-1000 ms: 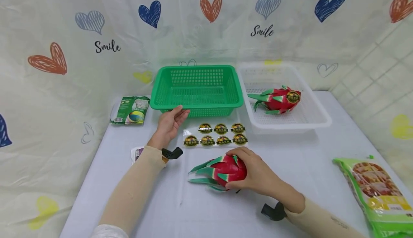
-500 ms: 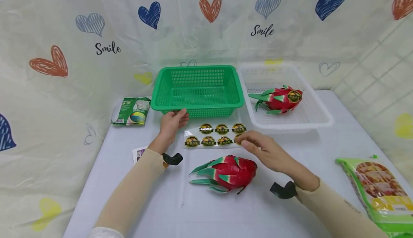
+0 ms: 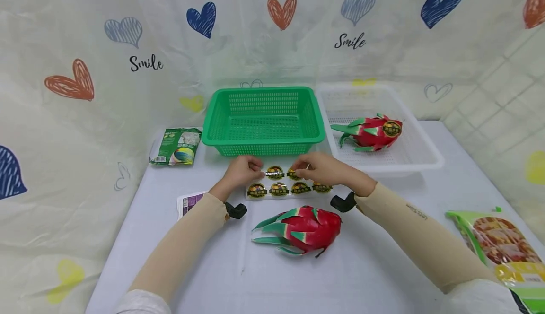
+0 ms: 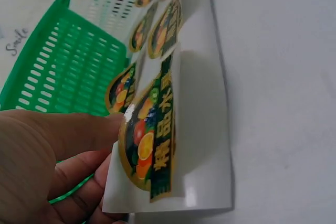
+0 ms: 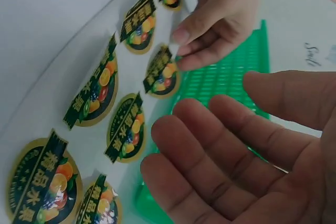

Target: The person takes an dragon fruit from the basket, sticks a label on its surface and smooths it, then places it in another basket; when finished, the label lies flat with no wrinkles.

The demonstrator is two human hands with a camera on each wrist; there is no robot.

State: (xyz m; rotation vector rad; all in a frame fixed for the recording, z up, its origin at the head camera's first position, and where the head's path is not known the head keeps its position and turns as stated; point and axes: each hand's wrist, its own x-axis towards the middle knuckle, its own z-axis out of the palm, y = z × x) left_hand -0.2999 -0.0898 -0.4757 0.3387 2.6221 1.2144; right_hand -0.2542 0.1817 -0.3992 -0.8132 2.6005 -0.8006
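My left hand (image 3: 243,172) pinches the left end of a clear sheet (image 4: 202,145) of round fruit-label stickers (image 4: 144,135). In the left wrist view that end tilts up, thumb on its face and fingers behind. Above the sheet's right part is my right hand (image 3: 325,168). The right wrist view shows its fingers (image 5: 184,182) loosely bent beside the sheet, with nothing gripped between them and the thumb. A red dragon fruit (image 3: 315,229) with green leaf tips lies on the table in front of the sheet.
Behind the hands stands a green basket (image 3: 264,142). A white basket (image 3: 393,166) to its right holds another dragon fruit (image 3: 372,133) bearing a sticker. A green packet (image 3: 178,147) and a purple-white packet (image 3: 190,203) lie left. A green bag (image 3: 506,248) is far right.
My right hand has let go of the dragon fruit and moved up and left over the sticker sheet. My left hand has left the green basket's rim and taken the sheet's left end.
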